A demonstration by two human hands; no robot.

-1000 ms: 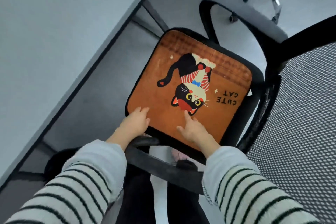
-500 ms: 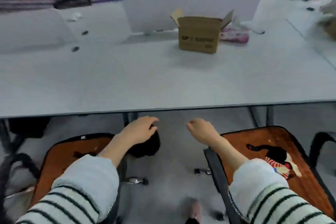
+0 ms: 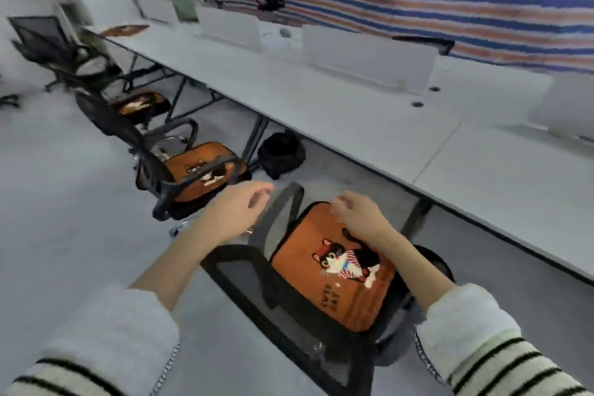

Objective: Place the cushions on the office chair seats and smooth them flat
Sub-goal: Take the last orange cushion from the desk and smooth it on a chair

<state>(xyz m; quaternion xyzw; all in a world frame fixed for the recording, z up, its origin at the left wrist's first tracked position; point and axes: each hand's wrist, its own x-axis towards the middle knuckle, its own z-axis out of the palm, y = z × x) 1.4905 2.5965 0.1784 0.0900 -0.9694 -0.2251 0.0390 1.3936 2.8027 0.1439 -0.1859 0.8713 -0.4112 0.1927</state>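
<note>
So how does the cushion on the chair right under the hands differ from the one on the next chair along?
The nearest cushion shows its whole cat picture, with lettering at its near edge; the second cushion is partly crossed by its chair's armrest. The nearest cushion looks larger, being closer, while the second cushion looks smaller and blurrier. Both are orange with dark edging and a cat print, and both lie on black chair seats.
</note>
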